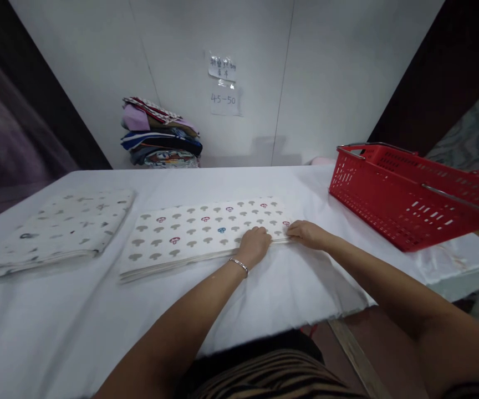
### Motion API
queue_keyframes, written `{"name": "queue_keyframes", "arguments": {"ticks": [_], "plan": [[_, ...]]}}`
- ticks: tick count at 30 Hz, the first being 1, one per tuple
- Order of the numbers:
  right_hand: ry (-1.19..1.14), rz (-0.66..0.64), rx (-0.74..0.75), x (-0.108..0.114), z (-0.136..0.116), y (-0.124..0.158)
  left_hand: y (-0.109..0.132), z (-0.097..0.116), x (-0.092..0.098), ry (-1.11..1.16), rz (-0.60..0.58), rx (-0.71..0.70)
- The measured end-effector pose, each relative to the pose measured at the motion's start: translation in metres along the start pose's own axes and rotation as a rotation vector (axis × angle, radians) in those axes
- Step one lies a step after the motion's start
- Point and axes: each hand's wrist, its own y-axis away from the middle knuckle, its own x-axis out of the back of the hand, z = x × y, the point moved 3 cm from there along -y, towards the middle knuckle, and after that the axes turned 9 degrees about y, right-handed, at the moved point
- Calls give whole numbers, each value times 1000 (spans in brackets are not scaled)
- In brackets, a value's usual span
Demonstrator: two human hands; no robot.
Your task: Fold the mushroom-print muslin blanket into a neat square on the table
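A long folded cloth point(198, 227), white with grey, red and blue mushroom prints, lies flat before me in several layers. My left hand point(255, 244), with a silver bracelet at the wrist, has its fingers curled down on the near edge towards the right end. At the right end my right hand point(308, 234) pinches the corner of the same cloth between thumb and fingers. Both hands' fingertips are partly hidden against the fabric. To the left rests another folded white cloth point(69, 227) with small dark and grey prints.
A white sheet point(77, 332) covers the table. On the right stands a red plastic basket point(389, 194) with metal handles. A stack of folded fabrics point(160, 136) sits beyond the far edge by the wall. Paper signs point(224, 100) are taped to the wall.
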Motion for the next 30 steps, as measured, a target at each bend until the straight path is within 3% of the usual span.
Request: {"name": "queue_keyframes", "arguments": {"ticks": [7,12,15,22,30], "plan": [[76,-50,48,-8,1,-2,-3,-2,-8,-48,53,-15],[205,103,-4,-4,0,7,1,0,-10,-89,88,-61],[238,107,-6,-5,-4,17,4,3,-11,-115,73,-125],[213,104,-6,-22,-5,26,10,4,-16,-148,100,-198],[92,145,-114,-10,-12,24,15,5,-17,-182,93,-212]]}}
